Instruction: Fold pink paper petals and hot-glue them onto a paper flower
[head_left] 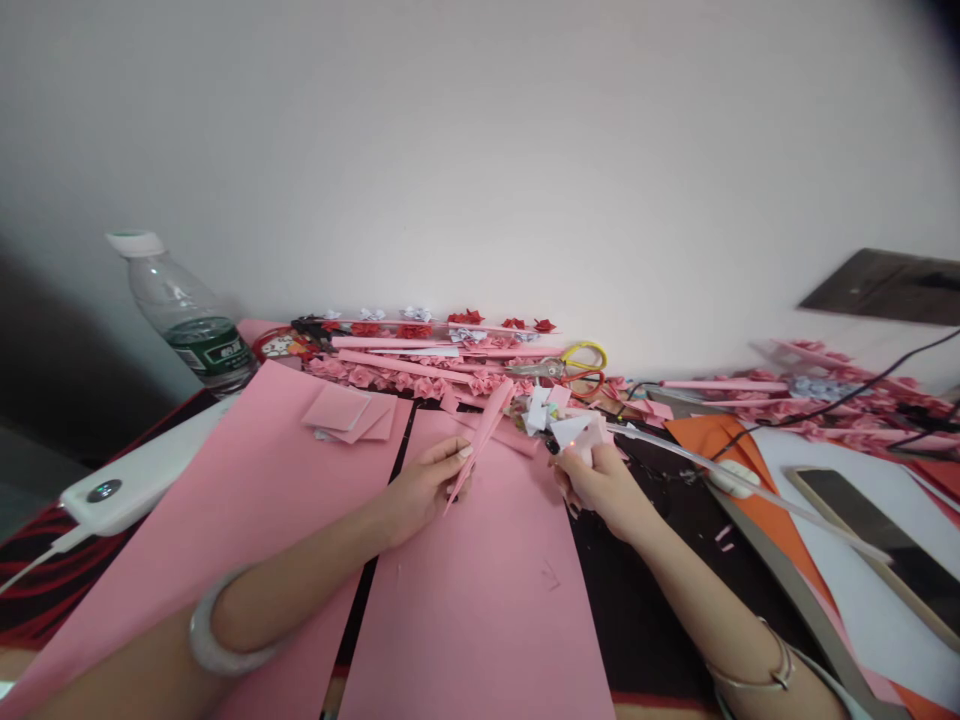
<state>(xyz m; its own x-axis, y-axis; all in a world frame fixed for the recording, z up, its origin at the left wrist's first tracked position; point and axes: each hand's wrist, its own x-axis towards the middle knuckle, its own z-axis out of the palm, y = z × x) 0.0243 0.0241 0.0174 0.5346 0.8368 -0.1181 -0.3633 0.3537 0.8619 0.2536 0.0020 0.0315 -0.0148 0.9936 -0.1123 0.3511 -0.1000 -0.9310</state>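
Pale wall (480, 160), pink sheets (487, 610), dark tabletop (637, 600), left hand (429, 485) pinching roll (489, 425), right hand (604, 485) gripping glue gun (595, 436)

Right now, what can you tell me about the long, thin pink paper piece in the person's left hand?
The pink paper piece looks like a thin sheet rolled or folded into a long, slender shape, tapering to a point at its lower end. It slants, upper end leaning right and away from the person. The left hand pinches it along its lower part, thumb on top. It is in front of the large pink sheet; whether its upper end touches anything behind is unclear.
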